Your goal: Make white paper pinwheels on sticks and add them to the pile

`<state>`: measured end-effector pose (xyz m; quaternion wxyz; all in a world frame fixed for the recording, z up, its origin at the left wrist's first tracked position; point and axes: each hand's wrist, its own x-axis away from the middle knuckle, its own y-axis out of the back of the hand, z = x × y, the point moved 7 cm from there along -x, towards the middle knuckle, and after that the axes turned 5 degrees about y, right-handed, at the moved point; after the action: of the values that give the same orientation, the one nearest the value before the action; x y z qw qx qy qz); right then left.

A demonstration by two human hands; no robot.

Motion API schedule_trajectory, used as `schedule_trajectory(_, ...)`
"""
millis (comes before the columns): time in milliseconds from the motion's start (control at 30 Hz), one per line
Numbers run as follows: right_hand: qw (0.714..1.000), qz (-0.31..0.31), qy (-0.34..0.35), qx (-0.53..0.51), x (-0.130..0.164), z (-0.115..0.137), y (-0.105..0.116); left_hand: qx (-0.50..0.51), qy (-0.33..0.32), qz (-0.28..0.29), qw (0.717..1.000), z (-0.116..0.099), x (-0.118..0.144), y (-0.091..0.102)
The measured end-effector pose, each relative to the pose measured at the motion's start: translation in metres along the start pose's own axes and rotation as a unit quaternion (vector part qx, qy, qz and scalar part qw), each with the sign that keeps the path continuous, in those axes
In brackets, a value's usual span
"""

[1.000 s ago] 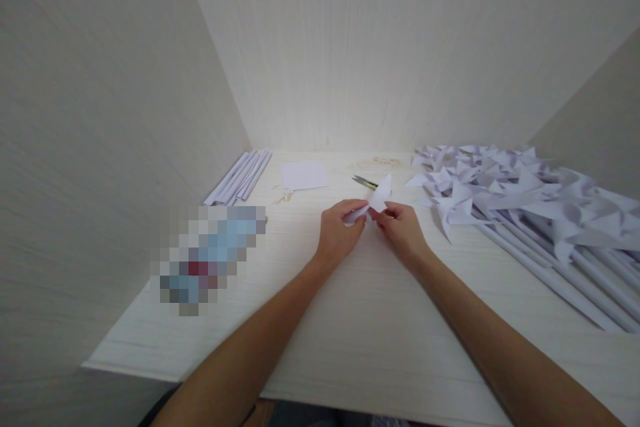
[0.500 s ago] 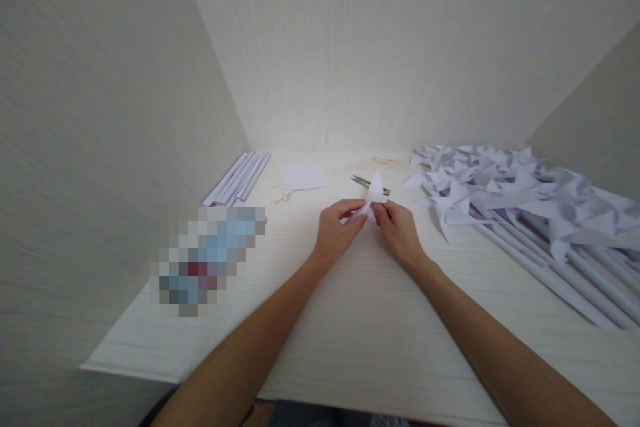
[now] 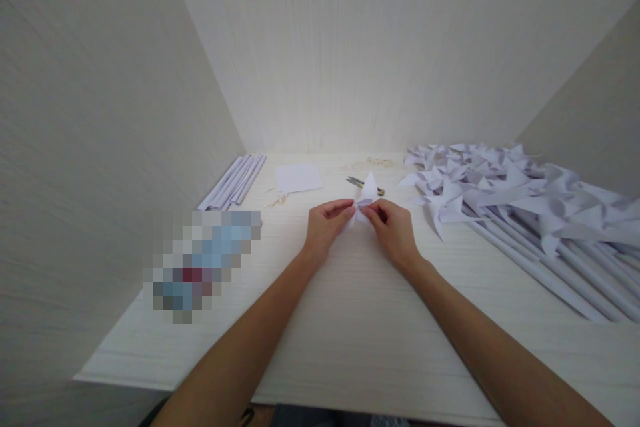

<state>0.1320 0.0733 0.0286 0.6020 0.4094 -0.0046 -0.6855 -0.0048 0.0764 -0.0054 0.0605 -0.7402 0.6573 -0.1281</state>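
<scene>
Between both hands is a white paper pinwheel (image 3: 369, 188), one pointed blade standing up and the others folded in toward its middle. My left hand (image 3: 327, 223) pinches its left side between thumb and fingers. On the other side my right hand (image 3: 391, 223) is closed on the paper near the centre, thumb and forefinger together. The fingers partly hide the pinwheel's lower blades. Just behind it lies a pair of small scissors (image 3: 361, 183), its handle end to the right.
Finished paper pinwheels (image 3: 480, 180) are heaped on the right, with rolled paper sticks (image 3: 545, 267) under them. More paper rolls (image 3: 234, 180) lie at the back left, beside white paper sheets (image 3: 299, 177). A blurred-out object (image 3: 210, 260) lies at left. Walls enclose the table (image 3: 350, 333).
The fingers have shifted on the paper; a curled blade now shows at the pinwheel's middle, and both hands pinch closer to its centre. The view has moved slightly.
</scene>
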Motion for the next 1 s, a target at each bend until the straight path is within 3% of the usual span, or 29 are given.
schedule_trajectory(300, 1.000, 0.002, 0.026, 0.017, 0.0011, 0.0041, -0.0008, 0.038, -0.004, 0.002, 0.999, -0.0002, -0.0015, -0.0003)
schedule_trajectory(667, 1.000, 0.018, -0.001, -0.019, 0.0023, -0.0024, -0.0059, 0.051, -0.013, -0.021, 0.998, -0.0048, 0.0014, 0.0004)
schedule_trajectory(1000, 0.997, 0.023, 0.057, 0.048, 0.0046, 0.0059, -0.0041, 0.045, -0.029, -0.035, 0.998, -0.0056, -0.0009, 0.0034)
